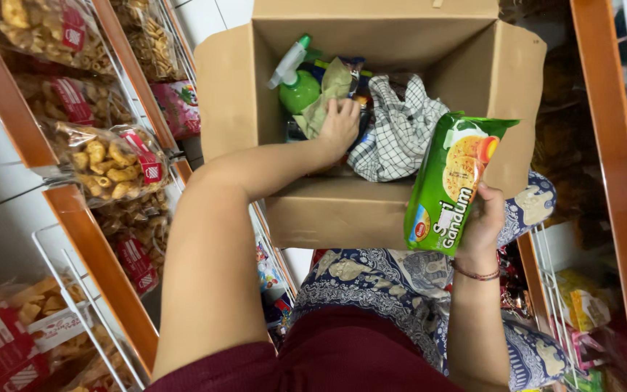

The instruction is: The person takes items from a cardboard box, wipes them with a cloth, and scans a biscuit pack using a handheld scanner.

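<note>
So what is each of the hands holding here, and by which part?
The right hand grips the green biscuit packet by its lower end. The left hand rests on an olive cloth inside the cardboard box; a grasp cannot be told.

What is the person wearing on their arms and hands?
Both arms are bare from the short sleeves down. The sleeves belong to a dark red top. The right hand has a thin reddish beaded bracelet around the wrist. The left hand wears nothing: no glove, no watch, and no ring shows on its fingers.

Green biscuit packet (450,185) (rack snack bags (114,163) left)
</note>
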